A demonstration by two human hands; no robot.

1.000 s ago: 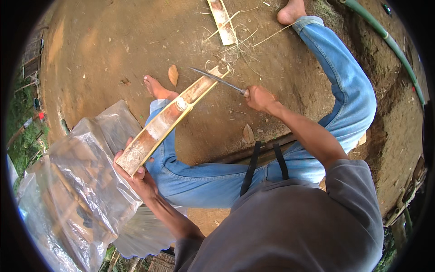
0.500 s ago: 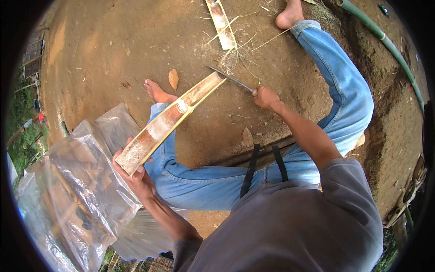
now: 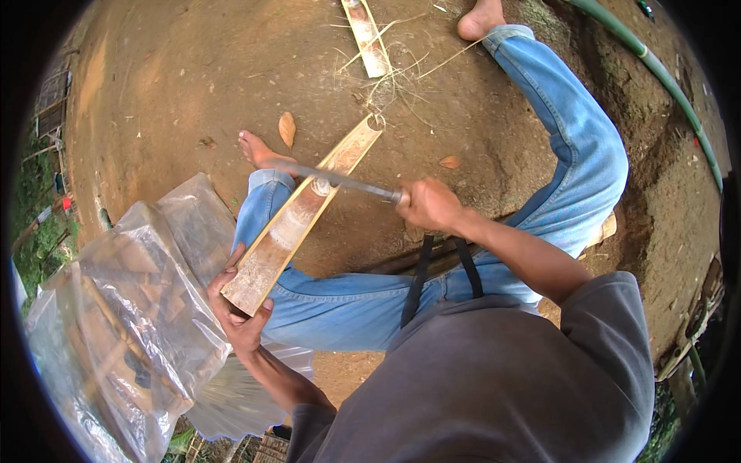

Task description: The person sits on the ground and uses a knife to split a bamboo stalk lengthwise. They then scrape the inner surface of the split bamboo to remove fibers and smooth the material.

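Observation:
A split half of bamboo (image 3: pixel 282 222) slants up and away over my left leg, its hollow side facing up. My left hand (image 3: pixel 241 312) grips its near end, thumb on the right edge and fingers round the left. In my right hand (image 3: pixel 429 204) is the handle of a knife (image 3: pixel 351 182). Its long blade lies across the bamboo, close to the pale node in the middle; whether it touches cannot be made out. The blade's tip is blurred over my left ankle.
Another split bamboo piece (image 3: pixel 366 38) lies on the dirt ground ahead, with thin shavings (image 3: pixel 397 85) around its end. Clear plastic sheeting (image 3: pixel 131 309) covers things at the left. A green pole (image 3: pixel 656 65) curves along the right. Dry leaves (image 3: pixel 287 129) lie about.
The knife has come back from the bamboo's far end to its middle node, my right hand moving nearer and left. My left hand and the bamboo's near end have shifted slightly right.

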